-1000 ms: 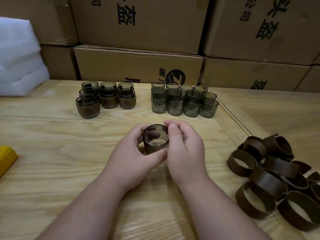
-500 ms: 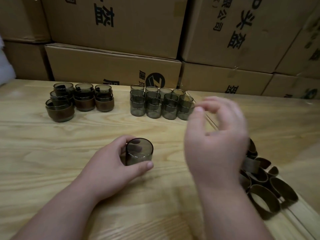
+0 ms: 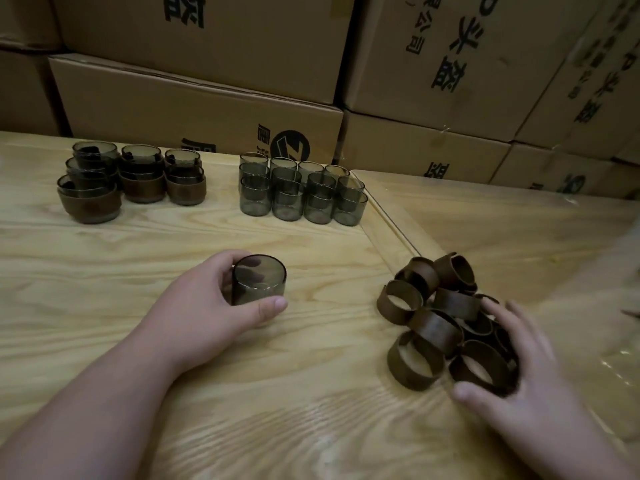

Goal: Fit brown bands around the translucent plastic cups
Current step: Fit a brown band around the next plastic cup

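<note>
My left hand (image 3: 207, 306) grips a translucent cup (image 3: 259, 285) standing on the bench (image 3: 104, 271), fingers and thumb curled round its wall. My right hand (image 3: 530, 372) lies spread over the pile of brown bands (image 3: 440, 323) to the right, thumb against one band (image 3: 479, 370); the grip is blurred.

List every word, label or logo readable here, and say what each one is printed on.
"头盔": large, printed sideways on the upper right cardboard box.
"公司": smaller, on the same box, with the start of the line cut off by the frame.
"头盔": on the far right box, blurred.
Round "Z"-like logo: on the lower middle box. The characters beside it are hidden by the table edge and unreadable.
</note>
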`<act>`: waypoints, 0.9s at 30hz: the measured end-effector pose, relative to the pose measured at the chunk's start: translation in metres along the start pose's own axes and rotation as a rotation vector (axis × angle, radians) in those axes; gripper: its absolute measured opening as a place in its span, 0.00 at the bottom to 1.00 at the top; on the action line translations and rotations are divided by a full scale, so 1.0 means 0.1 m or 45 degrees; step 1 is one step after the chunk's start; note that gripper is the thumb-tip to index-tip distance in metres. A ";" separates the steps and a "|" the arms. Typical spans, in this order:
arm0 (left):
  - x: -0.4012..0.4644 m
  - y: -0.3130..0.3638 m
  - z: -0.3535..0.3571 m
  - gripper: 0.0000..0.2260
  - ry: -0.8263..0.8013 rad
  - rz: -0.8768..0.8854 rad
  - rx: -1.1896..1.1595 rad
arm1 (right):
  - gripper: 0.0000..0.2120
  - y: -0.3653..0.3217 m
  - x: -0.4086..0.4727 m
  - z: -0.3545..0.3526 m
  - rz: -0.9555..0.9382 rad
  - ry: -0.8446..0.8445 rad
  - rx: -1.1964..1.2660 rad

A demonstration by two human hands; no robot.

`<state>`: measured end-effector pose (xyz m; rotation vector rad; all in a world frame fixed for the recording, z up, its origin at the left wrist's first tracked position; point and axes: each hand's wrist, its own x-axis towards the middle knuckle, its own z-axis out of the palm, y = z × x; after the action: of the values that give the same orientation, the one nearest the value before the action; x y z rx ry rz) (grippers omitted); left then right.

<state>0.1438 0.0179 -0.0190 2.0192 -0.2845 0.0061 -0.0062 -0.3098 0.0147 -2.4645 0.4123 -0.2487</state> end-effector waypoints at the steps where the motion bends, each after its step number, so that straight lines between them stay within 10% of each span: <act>1: 0.00 0.00 0.00 0.29 -0.002 0.000 0.001 | 0.55 0.00 0.00 0.05 -0.019 -0.040 -0.042; 12: 0.00 0.02 0.00 0.27 -0.004 0.006 0.050 | 0.43 -0.23 0.16 0.25 -0.334 0.100 -0.189; 27: 0.03 0.03 0.01 0.29 0.206 0.059 -0.079 | 0.09 -1.53 0.70 1.42 -0.594 0.453 0.418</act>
<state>0.1459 0.0150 -0.0164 1.9371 -0.2256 0.1861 0.1331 -0.1402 0.0005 -2.1567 -0.0687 -0.8824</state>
